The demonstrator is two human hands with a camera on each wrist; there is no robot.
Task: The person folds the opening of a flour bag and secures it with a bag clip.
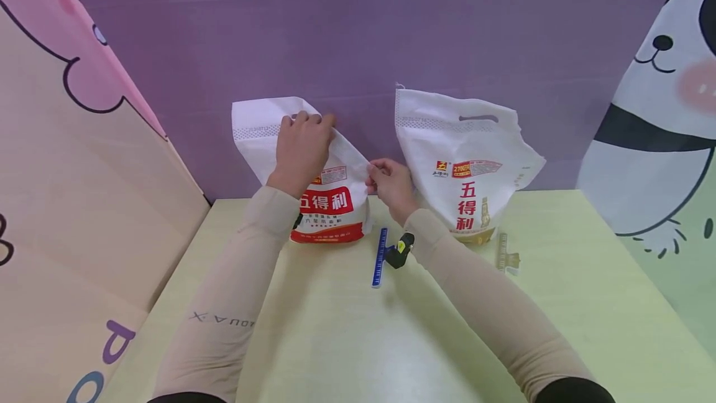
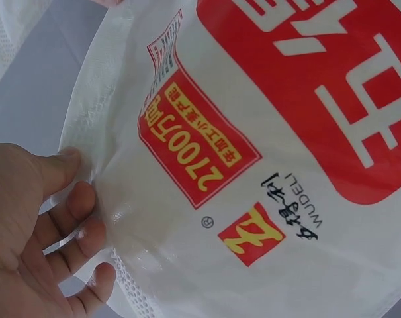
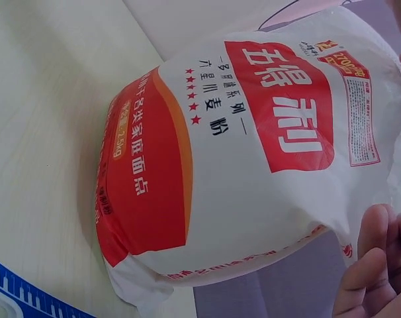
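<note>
A white flour bag (image 1: 327, 201) with red print stands at the back of the table. My left hand (image 1: 302, 151) holds its top edge by the handle slot; in the left wrist view, the thumb and curled fingers of that hand (image 2: 45, 232) grip the white top. With finger and thumb, my right hand (image 1: 394, 188) pinches the bag's right side edge, below the top. The right wrist view shows the bag (image 3: 220, 179) tilted in the picture, its base on the table and those fingertips (image 3: 372, 245) at its edge.
Another white flour bag (image 1: 470, 142), with a handle slot, stands to the right. A blue strip with white tooth-like marks (image 1: 380, 260) lies in front, beside my right wrist. A similar pale strip (image 1: 502, 254) lies further right. A purple backdrop (image 1: 358, 36) rises behind the table.
</note>
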